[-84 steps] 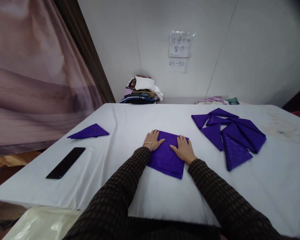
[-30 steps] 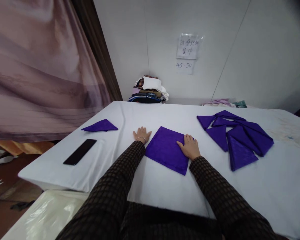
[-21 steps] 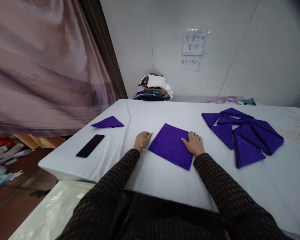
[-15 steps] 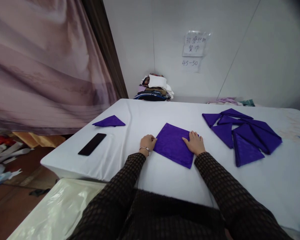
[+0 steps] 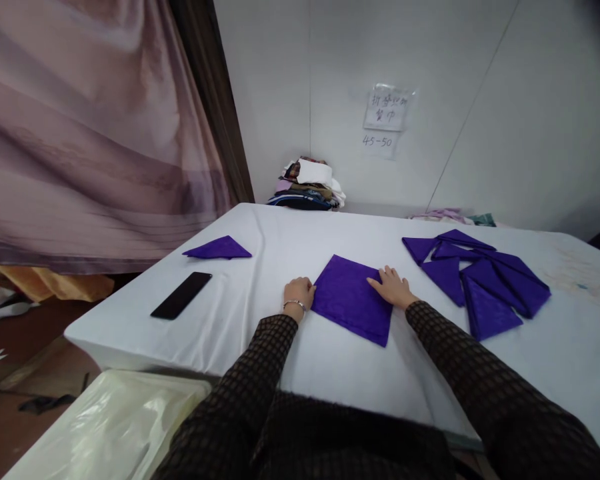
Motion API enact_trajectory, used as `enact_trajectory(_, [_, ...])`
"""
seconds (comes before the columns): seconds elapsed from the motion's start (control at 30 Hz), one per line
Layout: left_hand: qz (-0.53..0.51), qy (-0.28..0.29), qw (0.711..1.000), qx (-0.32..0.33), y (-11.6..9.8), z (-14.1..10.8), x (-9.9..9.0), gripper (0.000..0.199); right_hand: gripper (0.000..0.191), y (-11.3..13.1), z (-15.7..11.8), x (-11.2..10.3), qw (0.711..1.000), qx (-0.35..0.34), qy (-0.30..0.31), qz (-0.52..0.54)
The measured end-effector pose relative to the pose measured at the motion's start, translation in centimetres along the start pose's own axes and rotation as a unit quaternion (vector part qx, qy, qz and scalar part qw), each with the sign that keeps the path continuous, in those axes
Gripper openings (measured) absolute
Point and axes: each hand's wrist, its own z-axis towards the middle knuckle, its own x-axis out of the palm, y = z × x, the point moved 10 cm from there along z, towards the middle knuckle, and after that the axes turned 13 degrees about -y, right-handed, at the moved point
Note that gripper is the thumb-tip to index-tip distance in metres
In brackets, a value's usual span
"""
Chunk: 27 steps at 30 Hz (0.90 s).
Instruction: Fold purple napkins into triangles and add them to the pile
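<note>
Folded into a square, a purple cloth napkin (image 5: 353,301) lies on the white-covered table (image 5: 290,233) in front of me. At its left corner my left hand (image 5: 299,292) has its fingers closed, pinching the edge. My right hand (image 5: 391,287) rests on the right edge with its fingers extended and thumb spread over the fabric. Several purple napkins folded into triangles (image 5: 491,313) overlap in a group to the right. One more triangular napkin (image 5: 220,247) lies apart on the left.
A black phone (image 5: 183,295) lies near the table's left edge. Stacked clothes (image 5: 310,183) stand behind the table by the wall, below a handwritten sign (image 5: 386,110). A plastic-covered surface (image 5: 125,420) is at lower left, and a curtain (image 5: 95,133) hangs on the left.
The view has tilted and shifted slightly. My right hand's fingers have turned a little toward the upper edge of the napkin. My left hand stays at the left corner.
</note>
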Motion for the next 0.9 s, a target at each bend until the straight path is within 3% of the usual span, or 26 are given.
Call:
enact_trajectory(0.13, [-0.022,-0.025,0.999,0.019,-0.8,-0.3,-1.0,0.02,0.071,4.8,0.7,-1.5,0.994,-0.106,-0.012,0.015])
enact_trajectory(0.23, [-0.07,-0.054,0.99,0.109,-3.3,-1.0,-2.0,0.021,0.071,9.5,0.4,-1.2,0.978,-0.202,0.0,0.041])
enact_trajectory(0.33, [-0.102,-0.022,0.974,0.199,-5.5,-2.1,-1.3,0.019,0.069,12.9,0.4,0.2,0.964,-0.258,0.024,0.052])
enact_trajectory(0.4, [-0.097,0.008,0.975,0.199,-5.5,-2.2,-0.4,0.016,0.069,14.1,0.9,1.3,0.958,-0.278,0.035,0.053])
enact_trajectory(0.57, [-0.101,0.03,0.985,0.138,-4.1,-1.5,0.9,0.013,0.071,14.7,2.8,2.9,0.953,-0.296,0.033,0.06])
enact_trajectory(0.9, [-0.11,0.044,0.986,0.114,-3.7,-1.5,1.1,0.011,0.07,13.2,4.5,3.7,0.959,-0.275,0.027,0.07])
